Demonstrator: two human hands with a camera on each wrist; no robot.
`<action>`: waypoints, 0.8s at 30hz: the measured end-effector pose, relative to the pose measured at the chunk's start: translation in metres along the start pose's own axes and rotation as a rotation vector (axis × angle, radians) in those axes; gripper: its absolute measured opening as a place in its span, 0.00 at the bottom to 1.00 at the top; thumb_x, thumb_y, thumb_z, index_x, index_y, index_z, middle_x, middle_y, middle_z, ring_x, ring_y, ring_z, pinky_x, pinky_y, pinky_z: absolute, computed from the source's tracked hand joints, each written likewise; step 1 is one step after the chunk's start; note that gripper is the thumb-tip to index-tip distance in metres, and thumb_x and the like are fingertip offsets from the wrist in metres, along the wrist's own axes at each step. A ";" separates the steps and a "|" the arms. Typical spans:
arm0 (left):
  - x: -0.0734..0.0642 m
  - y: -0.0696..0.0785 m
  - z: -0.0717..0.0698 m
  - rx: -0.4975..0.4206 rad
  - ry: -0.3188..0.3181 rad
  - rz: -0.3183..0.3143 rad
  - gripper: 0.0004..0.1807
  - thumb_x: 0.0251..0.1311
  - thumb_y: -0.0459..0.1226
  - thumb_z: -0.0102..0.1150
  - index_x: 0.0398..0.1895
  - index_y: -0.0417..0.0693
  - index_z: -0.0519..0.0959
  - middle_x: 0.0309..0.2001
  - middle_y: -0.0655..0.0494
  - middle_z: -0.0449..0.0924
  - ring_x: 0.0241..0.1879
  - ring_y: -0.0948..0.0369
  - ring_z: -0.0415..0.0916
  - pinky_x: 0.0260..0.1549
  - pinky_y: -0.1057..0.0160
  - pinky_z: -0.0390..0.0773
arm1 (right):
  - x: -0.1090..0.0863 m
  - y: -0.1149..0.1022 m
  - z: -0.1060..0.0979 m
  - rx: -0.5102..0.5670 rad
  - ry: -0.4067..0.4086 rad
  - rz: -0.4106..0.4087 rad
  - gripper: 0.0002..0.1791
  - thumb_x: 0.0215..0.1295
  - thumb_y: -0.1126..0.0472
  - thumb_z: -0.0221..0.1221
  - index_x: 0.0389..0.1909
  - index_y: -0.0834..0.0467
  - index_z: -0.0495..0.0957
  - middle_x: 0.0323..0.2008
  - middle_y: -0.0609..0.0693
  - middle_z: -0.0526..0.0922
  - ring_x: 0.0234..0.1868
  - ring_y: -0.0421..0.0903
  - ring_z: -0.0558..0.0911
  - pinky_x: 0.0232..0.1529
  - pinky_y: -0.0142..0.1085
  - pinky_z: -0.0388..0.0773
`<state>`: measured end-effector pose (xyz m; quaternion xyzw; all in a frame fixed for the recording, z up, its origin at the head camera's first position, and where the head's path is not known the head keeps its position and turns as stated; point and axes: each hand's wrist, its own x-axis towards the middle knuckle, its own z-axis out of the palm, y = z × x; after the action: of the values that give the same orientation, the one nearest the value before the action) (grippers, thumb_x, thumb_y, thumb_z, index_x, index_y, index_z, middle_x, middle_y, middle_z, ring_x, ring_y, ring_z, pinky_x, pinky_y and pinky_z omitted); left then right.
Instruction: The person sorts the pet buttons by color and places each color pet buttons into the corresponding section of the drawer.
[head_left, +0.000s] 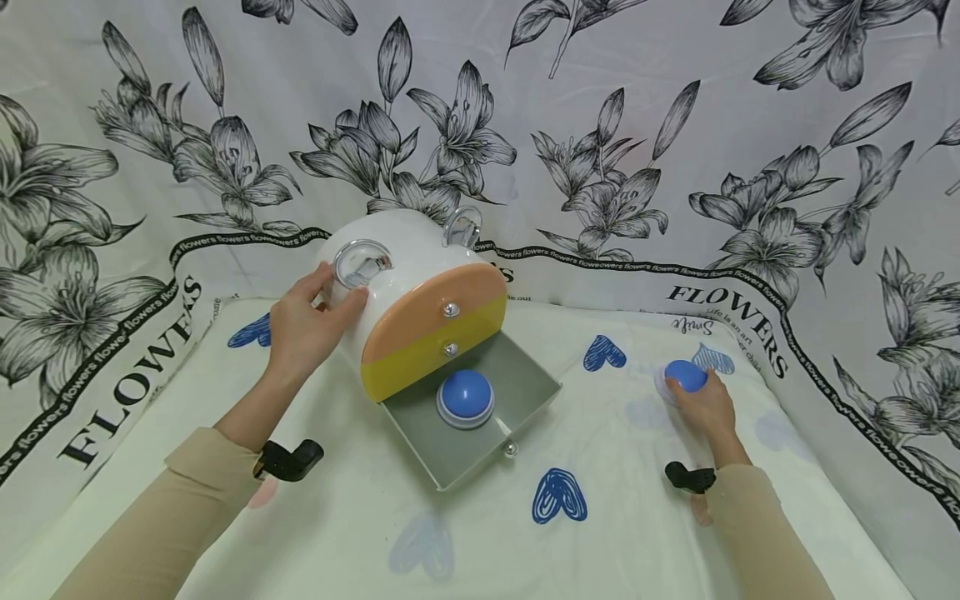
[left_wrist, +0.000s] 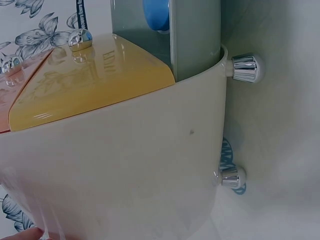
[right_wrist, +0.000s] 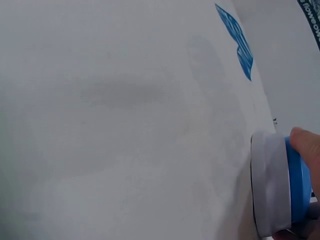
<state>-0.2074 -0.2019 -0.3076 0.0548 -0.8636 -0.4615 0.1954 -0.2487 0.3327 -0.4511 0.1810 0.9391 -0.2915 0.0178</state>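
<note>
A small white cabinet (head_left: 393, 225) with a rounded top has orange and yellow drawer fronts. Its grey-green bottom drawer (head_left: 420, 450) is pulled out, and a blue push button (head_left: 466, 393) with a white base sits inside. My left hand (head_left: 303, 321) rests against the cabinet's left side, thumb and index finger spread beside a silver ring (head_left: 363, 262). In the left wrist view, only a fingertip shows at the lower left. Off to the right, my right hand (head_left: 708, 408) grips a second blue push button (head_left: 686, 375). Its white base (right_wrist: 270, 185) faces the cloth in the right wrist view.
The table wears a pale cloth (head_left: 330, 533) printed with hearts. Behind it hangs a white flower-patterned curtain (head_left: 600, 50) with a black lettered band. Another silver ring (head_left: 462, 225) stands on the cabinet's far side, and silver feet (left_wrist: 246, 68) stick out underneath.
</note>
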 end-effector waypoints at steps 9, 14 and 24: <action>0.000 0.000 0.000 0.001 0.000 0.001 0.38 0.55 0.55 0.57 0.66 0.48 0.63 0.68 0.53 0.58 0.66 0.53 0.58 0.55 0.50 0.71 | -0.001 0.003 0.003 0.004 0.072 -0.003 0.50 0.60 0.38 0.49 0.66 0.75 0.46 0.60 0.77 0.58 0.60 0.71 0.61 0.61 0.60 0.60; -0.001 0.001 0.000 -0.003 -0.002 0.005 0.38 0.55 0.55 0.57 0.66 0.47 0.63 0.68 0.53 0.58 0.66 0.53 0.58 0.54 0.50 0.71 | -0.002 0.001 0.003 0.016 0.099 -0.012 0.51 0.59 0.36 0.49 0.66 0.74 0.48 0.60 0.76 0.60 0.60 0.70 0.62 0.61 0.59 0.61; -0.002 0.002 -0.001 0.001 0.001 0.004 0.38 0.55 0.54 0.57 0.66 0.47 0.63 0.68 0.53 0.58 0.66 0.53 0.58 0.54 0.49 0.71 | -0.010 -0.040 -0.008 0.022 0.125 -0.144 0.52 0.56 0.34 0.53 0.67 0.70 0.51 0.61 0.73 0.62 0.60 0.69 0.64 0.59 0.59 0.63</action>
<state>-0.2051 -0.2008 -0.3059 0.0533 -0.8639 -0.4604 0.1969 -0.2523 0.3032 -0.4210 0.1313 0.9457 -0.2905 -0.0640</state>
